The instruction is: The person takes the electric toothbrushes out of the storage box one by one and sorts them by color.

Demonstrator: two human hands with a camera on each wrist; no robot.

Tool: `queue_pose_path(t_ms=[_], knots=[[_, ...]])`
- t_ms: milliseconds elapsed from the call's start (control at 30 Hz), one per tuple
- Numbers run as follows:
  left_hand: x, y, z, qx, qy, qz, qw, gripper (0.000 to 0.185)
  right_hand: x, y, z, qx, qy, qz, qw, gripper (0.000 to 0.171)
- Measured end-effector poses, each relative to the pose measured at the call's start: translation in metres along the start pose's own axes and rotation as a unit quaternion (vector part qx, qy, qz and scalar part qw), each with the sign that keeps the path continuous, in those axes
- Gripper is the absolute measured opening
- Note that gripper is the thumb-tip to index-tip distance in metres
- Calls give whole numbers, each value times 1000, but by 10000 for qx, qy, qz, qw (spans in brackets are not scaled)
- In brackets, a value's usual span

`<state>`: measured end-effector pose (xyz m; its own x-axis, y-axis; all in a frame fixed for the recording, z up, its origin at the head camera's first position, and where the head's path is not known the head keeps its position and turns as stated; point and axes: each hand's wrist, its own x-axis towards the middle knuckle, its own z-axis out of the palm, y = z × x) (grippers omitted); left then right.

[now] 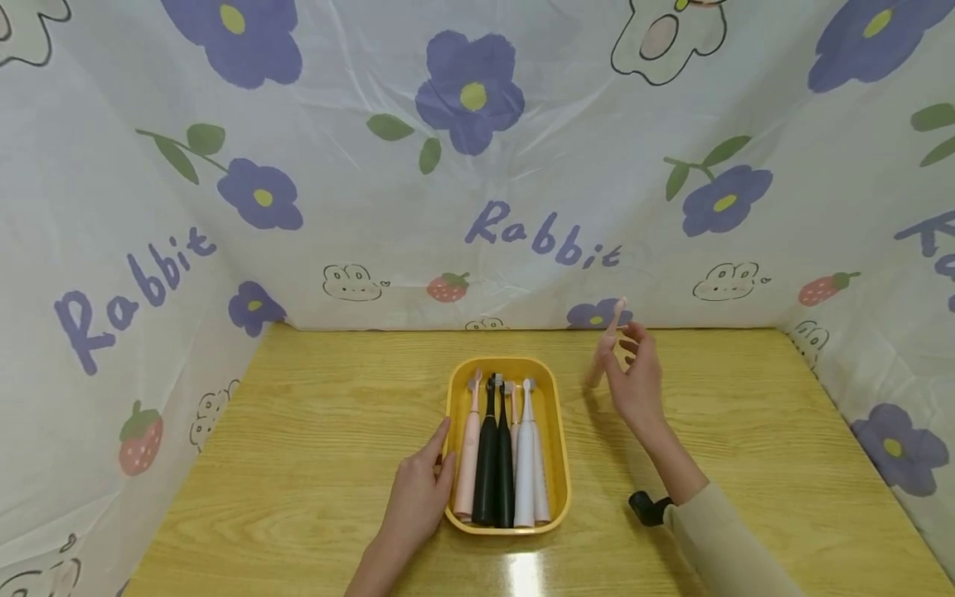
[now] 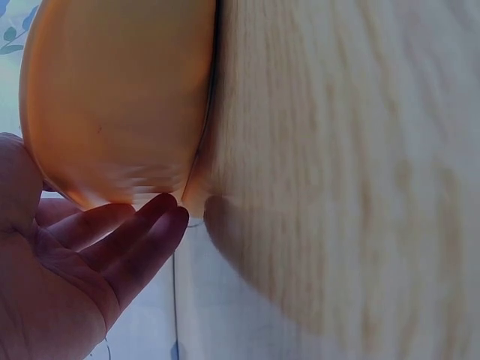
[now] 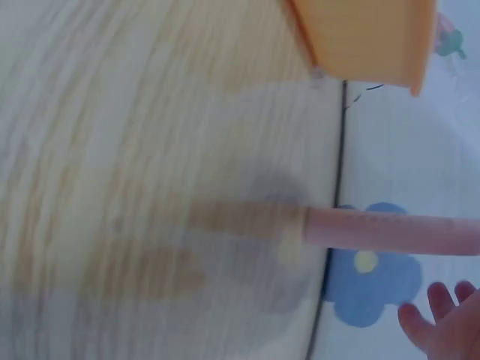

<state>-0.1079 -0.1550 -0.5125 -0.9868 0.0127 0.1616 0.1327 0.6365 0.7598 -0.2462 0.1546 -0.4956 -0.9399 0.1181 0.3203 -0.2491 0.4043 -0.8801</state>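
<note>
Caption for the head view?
Left hand steadies a yellow plastic tray of electric toothbrushes; right hand lifts a pink one.

Head view: high above the near edge of the table [image 1: 313, 431], facing forward and down, taking in the yellow tray [image 1: 558, 431], both hands and the flower-printed curtain [image 1: 477, 166].
Left wrist view: very close, low beside the tray's outer wall [image 2: 112, 97], fingers [image 2: 142, 225] at its rim.
Right wrist view: close over the tabletop, blurred, catching a tray corner [image 3: 367, 37].
Shared by all views: tray, wood grain, curtain.
</note>
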Motion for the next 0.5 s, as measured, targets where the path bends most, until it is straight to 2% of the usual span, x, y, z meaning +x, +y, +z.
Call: queue_pose_path(t_ms=[100, 233, 500], knots=[[0, 0, 0, 7, -2, -51, 10000, 51, -2, -9, -1, 143, 410, -132, 9990, 59], [1, 0, 0, -3, -32, -113, 9999, 51, -5, -23, 0, 195, 747, -328, 9965, 55], [1, 0, 1, -11, -54, -150, 9999, 51, -21, -60, 4, 502, 895, -583, 9930, 41]])
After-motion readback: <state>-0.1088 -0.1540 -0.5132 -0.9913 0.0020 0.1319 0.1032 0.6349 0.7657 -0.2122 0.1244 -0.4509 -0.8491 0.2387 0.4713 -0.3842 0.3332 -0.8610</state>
